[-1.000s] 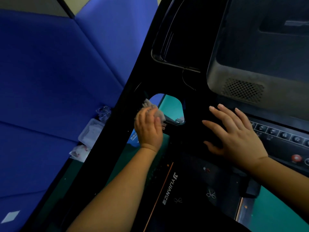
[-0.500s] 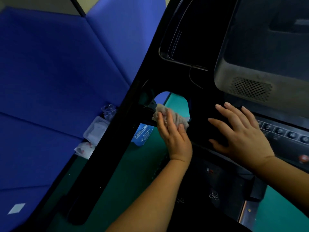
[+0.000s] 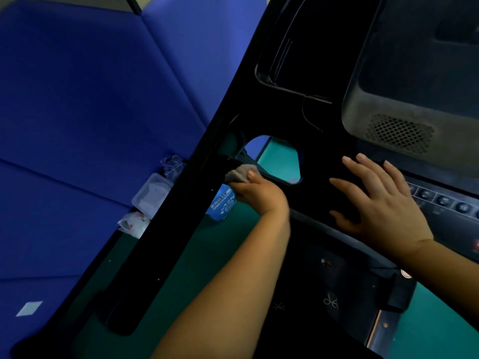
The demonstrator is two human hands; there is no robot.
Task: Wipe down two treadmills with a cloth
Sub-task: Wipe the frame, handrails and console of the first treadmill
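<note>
The left hand (image 3: 259,194) is sliding the cloth (image 3: 238,174) leftward along the black bar under the opening, from the bar's right end half a second ago to its left end now. The treadmill (image 3: 324,60) is filling the right half of the frame, its grey console (image 3: 414,99) at upper right. Blue padding (image 3: 90,112) is covering the upper left. Green floor (image 3: 207,255) is showing at lower centre. The right hand (image 3: 383,206) is resting flat on the black panel at centre right, fingers spread, just left of the buttons (image 3: 443,200). The left hand is gripping the bunched cloth, thumb on top, pressing it against the bar at mid-frame.
</note>
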